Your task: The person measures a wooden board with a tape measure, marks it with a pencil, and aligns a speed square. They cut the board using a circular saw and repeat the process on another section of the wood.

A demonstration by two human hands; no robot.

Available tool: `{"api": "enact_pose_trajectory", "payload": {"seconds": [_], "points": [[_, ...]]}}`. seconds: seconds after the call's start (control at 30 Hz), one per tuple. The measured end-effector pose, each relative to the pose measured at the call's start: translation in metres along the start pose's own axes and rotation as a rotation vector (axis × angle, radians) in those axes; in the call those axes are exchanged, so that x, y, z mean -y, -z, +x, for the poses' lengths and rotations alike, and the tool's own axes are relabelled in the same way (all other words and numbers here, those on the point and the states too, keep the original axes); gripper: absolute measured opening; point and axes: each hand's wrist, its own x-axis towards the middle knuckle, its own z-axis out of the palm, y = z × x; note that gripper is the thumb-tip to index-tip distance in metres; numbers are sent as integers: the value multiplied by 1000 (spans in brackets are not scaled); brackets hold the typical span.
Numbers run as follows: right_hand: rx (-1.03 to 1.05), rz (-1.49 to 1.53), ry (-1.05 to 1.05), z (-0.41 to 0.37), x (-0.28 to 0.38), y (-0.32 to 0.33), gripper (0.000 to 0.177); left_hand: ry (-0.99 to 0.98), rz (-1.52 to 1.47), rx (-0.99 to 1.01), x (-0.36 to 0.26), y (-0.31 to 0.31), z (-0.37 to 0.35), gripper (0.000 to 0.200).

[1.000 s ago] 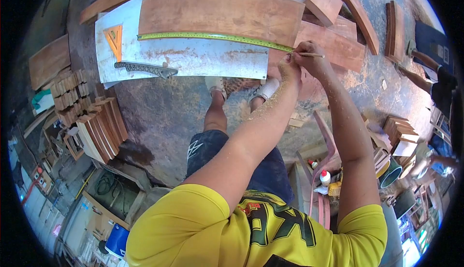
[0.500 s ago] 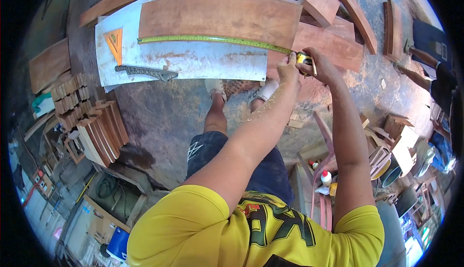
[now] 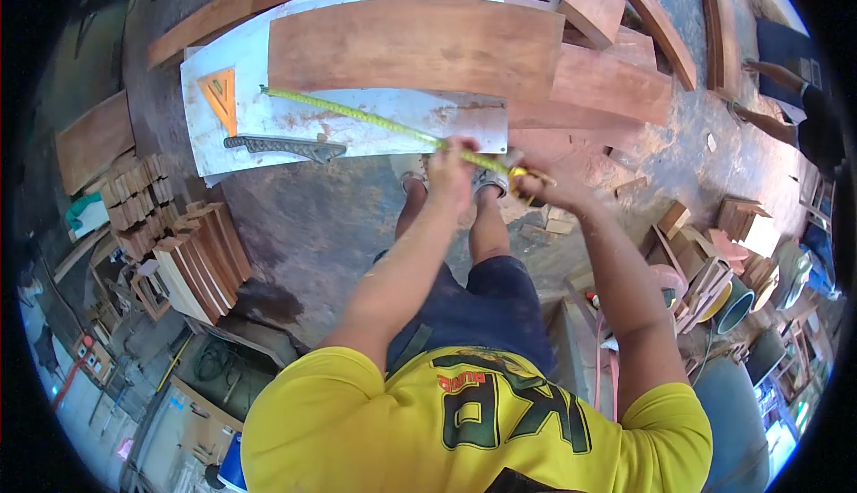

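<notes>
A yellow tape measure [image 3: 357,115] is pulled out, its blade slanting across the white sheet just below a wide brown wooden plank [image 3: 415,45]. The blade's far end lies near the plank's lower left corner. My left hand [image 3: 453,174] is closed on the blade partway along, slightly blurred. The case sits in my right hand [image 3: 549,190], mostly hidden by the fingers. A thin stick like a pencil showed in that hand earlier; now it is hard to make out. An orange triangle square [image 3: 219,100] and a dark, patterned saw-like handled tool [image 3: 284,147] lie to the left.
Beneath the plank is a white sheet [image 3: 201,149]. More boards [image 3: 611,82] lie to the right, wooden blocks [image 3: 594,2] behind. Stacked wood pieces [image 3: 201,261] stand at left, offcuts [image 3: 750,225] at right. Another person's arm [image 3: 772,123] shows at the far right.
Both hands have drawn back toward my body with the tape. The blade, before along the plank's near edge, now slants off it. My left hand has moved left, away from the case.
</notes>
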Motion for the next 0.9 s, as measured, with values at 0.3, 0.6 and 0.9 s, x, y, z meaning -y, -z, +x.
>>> {"api": "enact_pose_trajectory", "payload": {"seconds": [0.3, 0.6, 0.9], "points": [[-10, 100, 193, 78, 46, -181, 62, 143, 360, -5, -112, 126, -40, 33], [-455, -415, 329, 179, 134, -216, 58, -722, 1380, -471, -287, 291, 60, 44], [-724, -741, 554, 228, 147, -237, 57, -558, 1688, -449, -440, 416, 235, 47]]}}
